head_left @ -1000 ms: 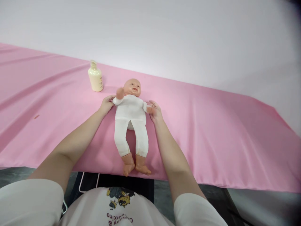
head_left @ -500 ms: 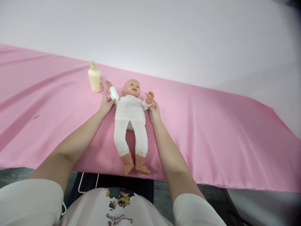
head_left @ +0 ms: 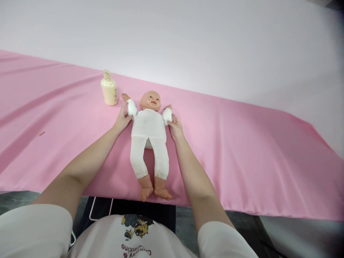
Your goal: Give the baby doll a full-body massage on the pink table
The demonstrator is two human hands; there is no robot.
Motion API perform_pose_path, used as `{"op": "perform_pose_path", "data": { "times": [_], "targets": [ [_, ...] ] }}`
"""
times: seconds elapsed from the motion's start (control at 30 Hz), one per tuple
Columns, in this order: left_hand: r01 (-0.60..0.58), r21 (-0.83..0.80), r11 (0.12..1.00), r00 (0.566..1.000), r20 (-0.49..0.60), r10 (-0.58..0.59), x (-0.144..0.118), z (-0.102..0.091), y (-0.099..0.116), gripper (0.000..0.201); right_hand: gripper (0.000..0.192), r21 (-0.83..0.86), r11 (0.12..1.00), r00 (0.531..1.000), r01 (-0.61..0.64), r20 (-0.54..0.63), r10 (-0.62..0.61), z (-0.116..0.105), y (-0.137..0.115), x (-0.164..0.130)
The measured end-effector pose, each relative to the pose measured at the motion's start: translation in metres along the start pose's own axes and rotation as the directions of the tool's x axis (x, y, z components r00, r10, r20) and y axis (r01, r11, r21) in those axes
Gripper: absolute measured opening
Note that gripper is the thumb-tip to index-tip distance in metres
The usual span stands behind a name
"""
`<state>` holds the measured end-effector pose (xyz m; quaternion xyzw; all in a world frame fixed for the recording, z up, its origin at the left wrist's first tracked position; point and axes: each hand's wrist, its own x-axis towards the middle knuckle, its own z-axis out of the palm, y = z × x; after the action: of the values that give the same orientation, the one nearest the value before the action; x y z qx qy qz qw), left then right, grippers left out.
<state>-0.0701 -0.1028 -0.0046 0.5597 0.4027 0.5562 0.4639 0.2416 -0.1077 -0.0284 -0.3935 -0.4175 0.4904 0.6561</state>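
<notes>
Left hand and right hand each pinch a white-sleeved arm of the plastic baby doll; the fingertips under the sleeves are hidden.

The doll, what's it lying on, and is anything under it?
The doll lies face up on a pink cloth, feet at the near edge. The left hand and right hand grip its sleeved arms. Whatever is beneath its body is hidden.
</notes>
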Motion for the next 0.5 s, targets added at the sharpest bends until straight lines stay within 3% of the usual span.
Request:
{"op": "perform_pose_path", "data": {
  "times": [0.13,0.3,0.43,0.5],
  "targets": [
    [0.019,-0.102,0.995,1.000,0.005,-0.018,0.000,0.003,0.005,0.086,0.038,0.012,0.999,0.999,-0.030,-0.011,0.030,0.001,-0.005,-0.002],
    [0.037,-0.154,0.987,0.997,-0.055,-0.046,0.000,0.008,0.006,0.030,0.025,0.022,0.999,0.999,-0.047,-0.024,0.047,0.004,-0.008,-0.007],
    [0.015,-0.145,0.989,0.999,-0.049,-0.023,-0.003,0.012,0.007,0.023,0.026,-0.038,0.998,0.998,-0.048,-0.030,0.046,0.008,-0.013,-0.010],
    [0.014,-0.125,0.992,0.999,-0.041,-0.020,-0.003,0.012,0.007,0.029,0.020,-0.081,0.997,1.000,-0.011,-0.020,0.010,0.010,-0.016,-0.012]
  ]
}}
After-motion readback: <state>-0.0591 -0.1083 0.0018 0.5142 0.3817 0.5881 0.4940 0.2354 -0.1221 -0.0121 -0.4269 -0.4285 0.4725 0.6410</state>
